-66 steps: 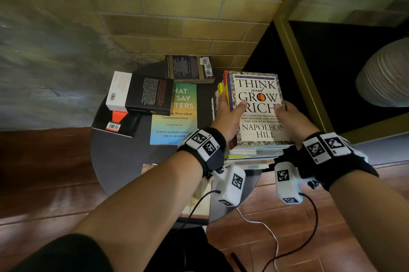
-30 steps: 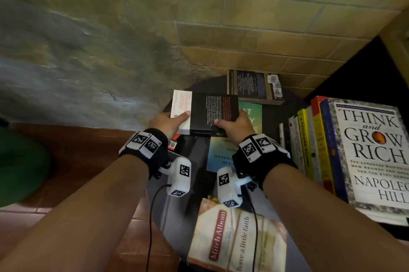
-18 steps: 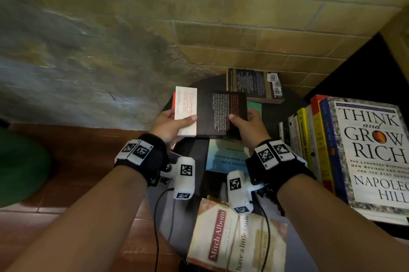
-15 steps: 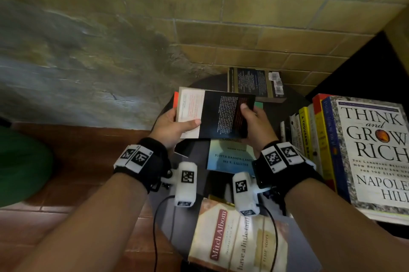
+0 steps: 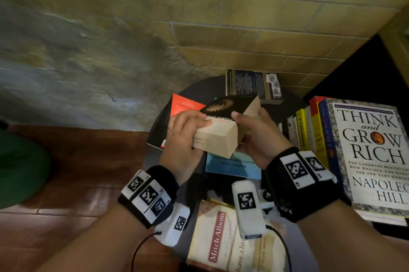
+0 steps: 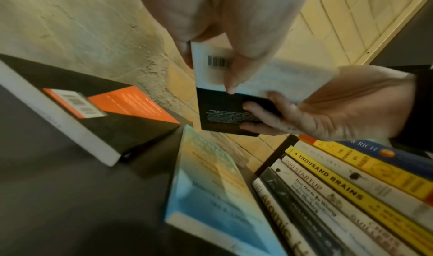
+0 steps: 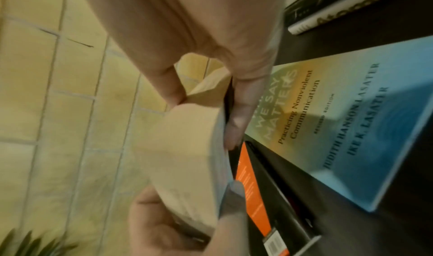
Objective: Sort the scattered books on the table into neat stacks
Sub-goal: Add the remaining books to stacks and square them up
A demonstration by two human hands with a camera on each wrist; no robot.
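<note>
A thick black paperback [image 5: 223, 132] is off the table, tilted, with its cream page edges toward me. My left hand [image 5: 183, 132] grips its left end and my right hand [image 5: 261, 136] grips its right side. The left wrist view shows the book's back cover with a barcode [image 6: 225, 102], fingers of both hands curled round it. In the right wrist view the page block [image 7: 187, 158] sits between my thumb and fingers. Below lie an orange-and-black book [image 5: 186, 104] and a blue book [image 5: 234, 164]. A tall stack topped by "Think and Grow Rich" [image 5: 367, 150] stands at the right.
A dark book [image 5: 254, 86] lies at the back of the round dark table [image 6: 58, 195] against the brick wall. A Mitch Albom book [image 5: 221, 238] lies at the near edge under my wrists. Wooden floor is to the left, a green object [image 5: 20, 167] at far left.
Both hands left the stack, took the black paperback off the orange book, lifted it and turned it over so its front cover and page edges face me.
</note>
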